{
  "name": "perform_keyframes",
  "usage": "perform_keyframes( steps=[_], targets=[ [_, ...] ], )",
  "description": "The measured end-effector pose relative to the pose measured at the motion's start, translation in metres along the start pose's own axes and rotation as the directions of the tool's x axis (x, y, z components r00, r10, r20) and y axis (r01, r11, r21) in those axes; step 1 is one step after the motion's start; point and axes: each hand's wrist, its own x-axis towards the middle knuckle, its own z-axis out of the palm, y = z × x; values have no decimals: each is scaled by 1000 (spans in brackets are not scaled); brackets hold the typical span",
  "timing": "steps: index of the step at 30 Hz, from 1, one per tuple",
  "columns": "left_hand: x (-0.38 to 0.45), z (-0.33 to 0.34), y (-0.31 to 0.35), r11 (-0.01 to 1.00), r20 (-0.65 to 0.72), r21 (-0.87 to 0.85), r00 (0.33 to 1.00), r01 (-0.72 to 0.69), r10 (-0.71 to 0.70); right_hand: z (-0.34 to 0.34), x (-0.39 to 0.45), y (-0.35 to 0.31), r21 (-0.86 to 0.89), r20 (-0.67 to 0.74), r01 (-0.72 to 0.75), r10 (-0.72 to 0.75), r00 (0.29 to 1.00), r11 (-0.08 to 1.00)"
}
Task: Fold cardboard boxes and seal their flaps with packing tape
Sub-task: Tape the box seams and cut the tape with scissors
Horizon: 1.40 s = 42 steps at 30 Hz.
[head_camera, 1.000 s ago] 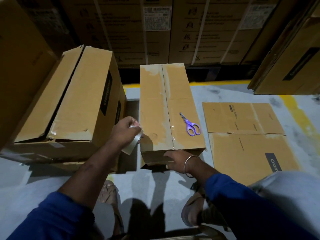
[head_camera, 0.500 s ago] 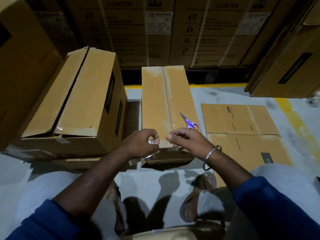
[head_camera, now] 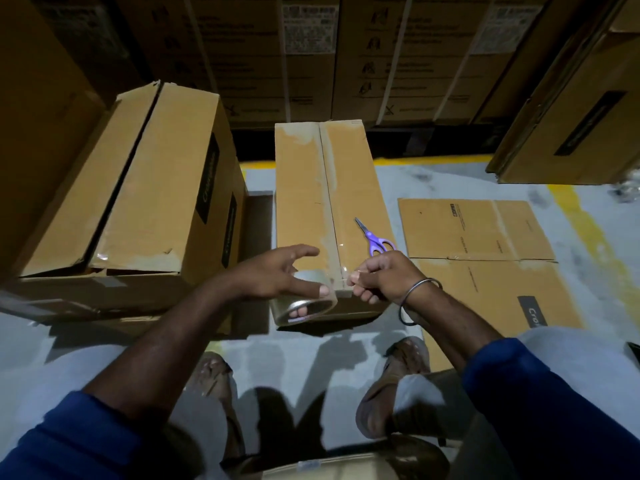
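A long closed cardboard box point(head_camera: 349, 188) lies on the floor in front of me, its top seam running away from me. My left hand point(head_camera: 277, 277) holds a roll of clear packing tape point(head_camera: 304, 301) at the box's near end, thumb on the roll's outside and other fingers through its core. My right hand point(head_camera: 379, 278) pinches the free end of the tape just right of the roll, over the near edge of the box. Purple-handled scissors point(head_camera: 375, 239) lie on the box top, just beyond my right hand.
A bigger box point(head_camera: 138, 202) with an open top seam stands to the left. Flattened cardboard point(head_camera: 485, 258) lies on the floor to the right. Stacked cartons point(head_camera: 311, 46) form a wall behind. More cardboard point(head_camera: 571, 109) leans at the right. My sandalled feet point(head_camera: 391, 393) are below.
My right hand left the box's near end and came up to meet the left. The left hand turned the roll, and the right now pinches the tape end away from it.
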Motion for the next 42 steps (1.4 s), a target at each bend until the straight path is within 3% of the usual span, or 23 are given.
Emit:
perform_keyframes(
  steps=[2, 5, 8, 11, 14, 16, 24, 30, 34, 38, 42],
  targets=[
    [-2, -4, -6, 1000, 56, 29, 998, -2, 0, -9, 2, 9, 4, -39, -56, 56, 998, 998],
    [-7, -15, -25, 989, 100, 128, 991, 74, -87, -39, 9, 24, -64, -242, -178, 158, 957, 982],
    [-9, -36, -56, 972, 47, 185, 987, 144, -155, -91, 18, 51, -25, -423, -326, 286, 860, 945],
    [-5, -49, -87, 920, -75, 320, 974, 225, -212, -127, 17, 85, -173, -651, -451, 242, 720, 876],
    [1, -47, -103, 919, -138, 323, 972, 225, -189, -118, 13, 99, -238, -642, -409, 174, 747, 881],
    [6, -44, -108, 907, -149, 365, 975, 209, -164, -111, 15, 103, -258, -674, -383, 119, 729, 887],
    [22, -47, -122, 886, -176, 380, 961, 266, -212, -105, 40, 111, -261, -675, -406, 135, 725, 876],
    [42, -44, -127, 847, -130, 439, 954, 299, -269, -88, 65, 125, -188, -613, -449, 253, 749, 873],
    [55, -42, -132, 810, -73, 519, 959, 272, -275, -74, 83, 129, 101, -400, -454, 454, 796, 885],
    [65, -36, -130, 779, -36, 578, 962, 242, -272, -60, 89, 130, 353, -315, -496, 600, 735, 793],
    [74, -29, -131, 776, -33, 582, 960, 243, -277, -70, 89, 136, 449, -281, -425, 576, 768, 786]
  ],
)
